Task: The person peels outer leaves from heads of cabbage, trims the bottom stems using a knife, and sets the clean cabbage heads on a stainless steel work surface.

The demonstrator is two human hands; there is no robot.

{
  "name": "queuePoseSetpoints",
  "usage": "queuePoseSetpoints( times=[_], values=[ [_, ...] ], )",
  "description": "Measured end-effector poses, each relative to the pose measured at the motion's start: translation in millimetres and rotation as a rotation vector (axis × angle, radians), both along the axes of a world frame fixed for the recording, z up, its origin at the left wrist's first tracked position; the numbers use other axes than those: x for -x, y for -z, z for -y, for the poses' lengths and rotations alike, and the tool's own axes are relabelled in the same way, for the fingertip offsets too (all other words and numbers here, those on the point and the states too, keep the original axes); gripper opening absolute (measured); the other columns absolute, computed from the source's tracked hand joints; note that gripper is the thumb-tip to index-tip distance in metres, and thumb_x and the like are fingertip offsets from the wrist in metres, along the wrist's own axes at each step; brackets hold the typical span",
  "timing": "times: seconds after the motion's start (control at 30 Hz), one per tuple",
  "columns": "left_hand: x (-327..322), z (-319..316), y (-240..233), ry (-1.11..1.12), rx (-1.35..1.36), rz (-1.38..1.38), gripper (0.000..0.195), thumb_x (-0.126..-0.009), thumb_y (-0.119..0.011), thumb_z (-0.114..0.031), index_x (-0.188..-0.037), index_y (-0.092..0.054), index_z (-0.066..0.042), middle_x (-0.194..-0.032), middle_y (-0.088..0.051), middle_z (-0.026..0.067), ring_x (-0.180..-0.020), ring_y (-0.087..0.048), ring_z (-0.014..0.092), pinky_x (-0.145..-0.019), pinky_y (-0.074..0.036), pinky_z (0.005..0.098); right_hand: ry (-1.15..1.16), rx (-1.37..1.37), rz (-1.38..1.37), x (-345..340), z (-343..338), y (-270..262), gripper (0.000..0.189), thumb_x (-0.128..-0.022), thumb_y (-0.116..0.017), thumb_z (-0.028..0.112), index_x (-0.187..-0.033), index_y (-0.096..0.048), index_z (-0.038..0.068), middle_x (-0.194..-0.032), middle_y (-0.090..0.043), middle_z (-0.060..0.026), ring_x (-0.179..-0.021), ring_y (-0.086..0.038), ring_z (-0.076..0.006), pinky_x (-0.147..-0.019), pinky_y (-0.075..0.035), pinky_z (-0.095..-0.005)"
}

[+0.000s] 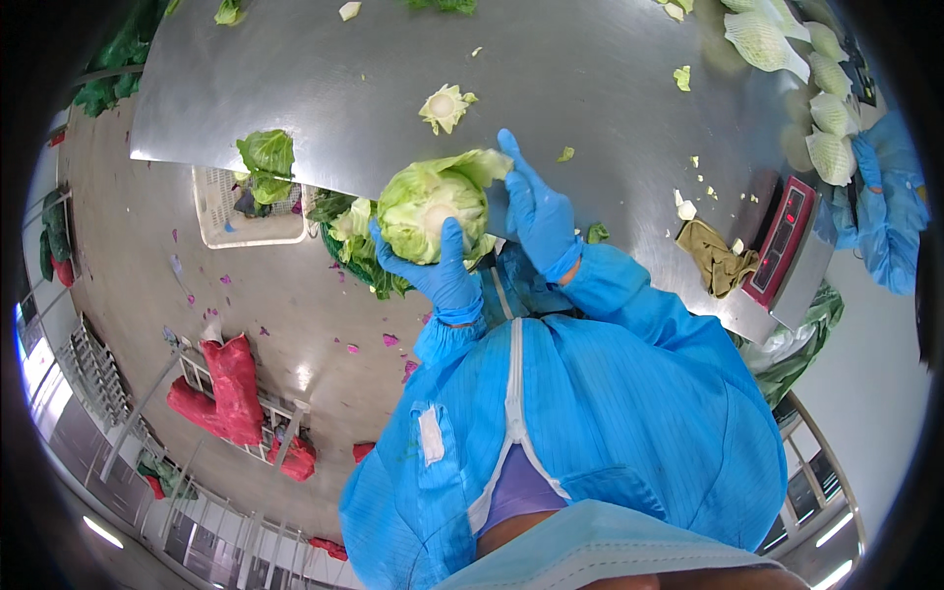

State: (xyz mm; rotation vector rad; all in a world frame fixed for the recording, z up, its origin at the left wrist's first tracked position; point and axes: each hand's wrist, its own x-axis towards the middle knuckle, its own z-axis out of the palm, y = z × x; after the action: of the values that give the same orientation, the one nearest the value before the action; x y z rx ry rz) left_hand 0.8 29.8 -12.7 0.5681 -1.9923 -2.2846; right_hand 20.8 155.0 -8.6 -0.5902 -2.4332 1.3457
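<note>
A pale green cabbage head [424,210] with its cut stem end showing rests in my left hand [435,276], gloved in blue, the thumb lying on the cabbage near the stem. One outer leaf stands out from its upper right side. My right hand [540,210], also in a blue glove, is raised just right of that leaf with its fingers extended; whether a fingertip touches the leaf I cannot tell. Beyond the cabbage, a cut-off cabbage stem piece [444,108] lies on the steel table [332,81]. Loose leaves [361,243] are heaped below and left of the cabbage.
A white plastic crate [254,242] with leaves stands left, below the table edge. At right are a red digital scale [783,240], a brown cloth [714,254] and several net-wrapped cabbages [830,155] near a co-worker's sleeve [889,206]. Red sacks [232,383] sit on a rack behind.
</note>
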Motion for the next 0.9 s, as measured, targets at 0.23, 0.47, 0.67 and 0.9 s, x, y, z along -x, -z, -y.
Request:
queuePoseSetpoints(
  times=[0.23, 0.47, 0.67, 0.9],
  values=[
    [-1, 19, 8, 0.026, -0.074, -0.007, 0.093, -0.073, -0.080, -0.006, -0.146, -0.023, -0.006, -0.148, -0.029, 0.0130, -0.134, -0.034, 0.027, -0.114, -0.030, 0.0423, -0.017, 0.296, 0.192, 15, 6, -13, 0.045, -0.095, -0.058, 0.038, -0.134, -0.054, 0.016, -0.061, -0.057, -0.0132, -0.051, -0.057, -0.0256, -0.051, -0.046, -0.0371],
    [19, 47, 4, 0.136, -0.150, 0.020, 0.077, -0.078, -0.072, -0.005, -0.144, -0.031, -0.004, -0.138, -0.045, 0.0145, -0.124, -0.047, 0.027, -0.107, -0.039, 0.0392, 0.201, 0.177, 0.222, 47, -46, 41, 0.032, -0.086, -0.071, 0.032, -0.095, -0.065, 0.003, -0.078, -0.069, -0.0130, -0.064, -0.066, -0.0211, -0.060, -0.052, -0.0350],
    [69, 63, -21, 0.468, -0.284, 0.167, 0.078, -0.074, -0.077, -0.004, -0.142, -0.039, -0.006, -0.138, -0.047, 0.0119, -0.121, -0.053, 0.025, -0.103, -0.045, 0.0371, -0.050, 0.140, 0.062, 38, -67, -20, 0.071, -0.083, -0.074, 0.037, -0.140, -0.046, 0.006, -0.098, -0.071, -0.0182, -0.079, -0.068, -0.0227, -0.071, -0.054, -0.0357],
    [80, 49, -12, 0.669, -0.106, 0.065, 0.080, -0.074, -0.078, -0.003, -0.142, -0.037, -0.005, -0.141, -0.044, 0.0116, -0.127, -0.048, 0.024, -0.105, -0.044, 0.0375, -0.505, 0.251, 0.330, 55, -34, -22, 0.072, -0.087, -0.069, 0.040, -0.148, -0.038, 0.019, -0.099, -0.069, -0.0223, -0.086, -0.069, -0.0340, -0.077, -0.054, -0.0381]
  ],
)
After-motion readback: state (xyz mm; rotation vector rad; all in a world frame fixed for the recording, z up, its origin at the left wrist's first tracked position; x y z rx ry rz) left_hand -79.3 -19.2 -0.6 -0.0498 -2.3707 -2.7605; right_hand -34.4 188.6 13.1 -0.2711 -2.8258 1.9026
